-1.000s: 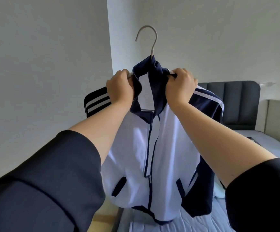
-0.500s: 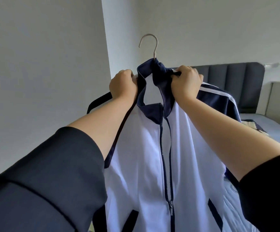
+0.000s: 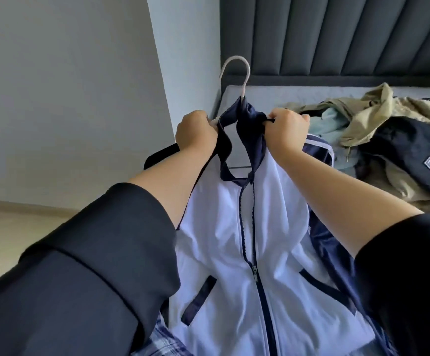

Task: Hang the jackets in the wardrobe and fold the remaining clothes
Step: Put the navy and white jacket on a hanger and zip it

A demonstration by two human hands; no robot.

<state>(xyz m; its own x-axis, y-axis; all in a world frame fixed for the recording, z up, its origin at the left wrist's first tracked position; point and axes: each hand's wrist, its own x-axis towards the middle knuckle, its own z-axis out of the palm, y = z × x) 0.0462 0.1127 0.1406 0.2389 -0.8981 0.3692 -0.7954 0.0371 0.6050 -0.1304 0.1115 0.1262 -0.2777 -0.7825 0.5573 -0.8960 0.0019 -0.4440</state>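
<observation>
Item: white jacket (image 3: 234, 240) with navy collar, navy zip and navy sleeves, zip closed to just below the collar, mounted on a hanger (image 3: 237, 73) whose pale hook stood up above the collar. The jacket was held up in the air in front of the person, over the near edge of the bed (image 3: 272, 93), its lower part draping down toward the camera.

Left hand (image 3: 196, 134): fingers curled tight round the left side of the collar and what looked like the pale end of the hanger shoulder beneath it.

Right hand (image 3: 287, 132): fingers curled tight round the right side of the collar, gripping the cloth at the jacket's shoulder.

Both forearms were bare below dark sleeves (image 3: 101, 253) pushed up toward the elbows.

Other clothes: a heap lay on the bed to the right of the jacket, comprising a khaki jacket (image 3: 378, 111), a pale blue garment (image 3: 332, 127) partly under it, and a black jacket (image 3: 414, 147) bearing a diamond-shaped badge, the black one nearest the person.

Setting: dark padded headboard (image 3: 337, 34) behind the bed, grey wall (image 3: 67, 86) to the left, pale floor (image 3: 3, 232) at lower left. A checked blue cloth (image 3: 162, 343) showed under the jacket's hem.
</observation>
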